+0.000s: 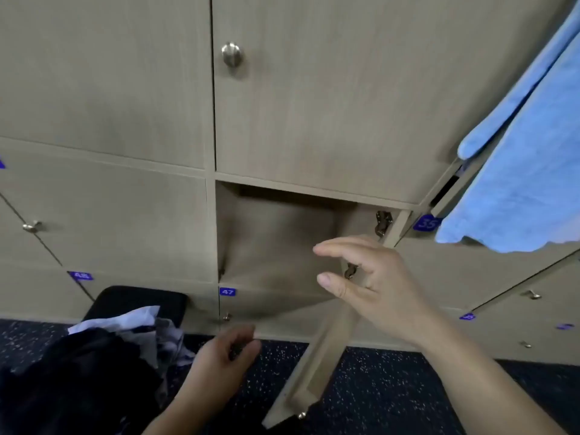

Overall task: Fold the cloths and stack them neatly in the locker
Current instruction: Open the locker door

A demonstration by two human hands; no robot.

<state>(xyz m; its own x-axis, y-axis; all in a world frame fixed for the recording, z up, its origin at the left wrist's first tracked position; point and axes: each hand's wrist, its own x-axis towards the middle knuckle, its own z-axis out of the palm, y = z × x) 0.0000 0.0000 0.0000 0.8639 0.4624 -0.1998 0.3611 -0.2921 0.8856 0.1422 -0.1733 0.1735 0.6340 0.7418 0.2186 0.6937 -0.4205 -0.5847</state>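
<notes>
Two hands in view, neither clearly holding cloth. Right hand [373, 287] hangs in front of the open locker [276, 240], fingers loosely spread and bent, thumb apart from index, nothing in it. Left hand [226, 362] sits lower, down-left of the right hand, with fingers curled toward the thumb. It is blurred, so can't tell if it pinches anything.

Cloths [103, 356]: a crumpled dark-and-pale pile just left of the left hand, heaped on a black seat [138, 299], all unfolded. No cloth visible in the locker space behind the right hand. Locker door [317, 368] is swung out and hangs below the right hand, between the two forearms. Hinge [383, 222] is just above the right fingers. Blue cloth [527, 171] is draped over another open door up-right of the right hand, well apart from it.

Judgement: task barely started, and the step looks like reaching for the first piece.

To do it well:
- Take one cloth off the top of the pile with the left hand, not a bunch.
- Bring the right hand down to catch the opposite edge.
- Shake it flat before folding, and match corners.
- Keep the elbow off the open door so it doesn't swing into the locker mouth.
- Place the first fold flat at the back so later ones stack square.
</notes>
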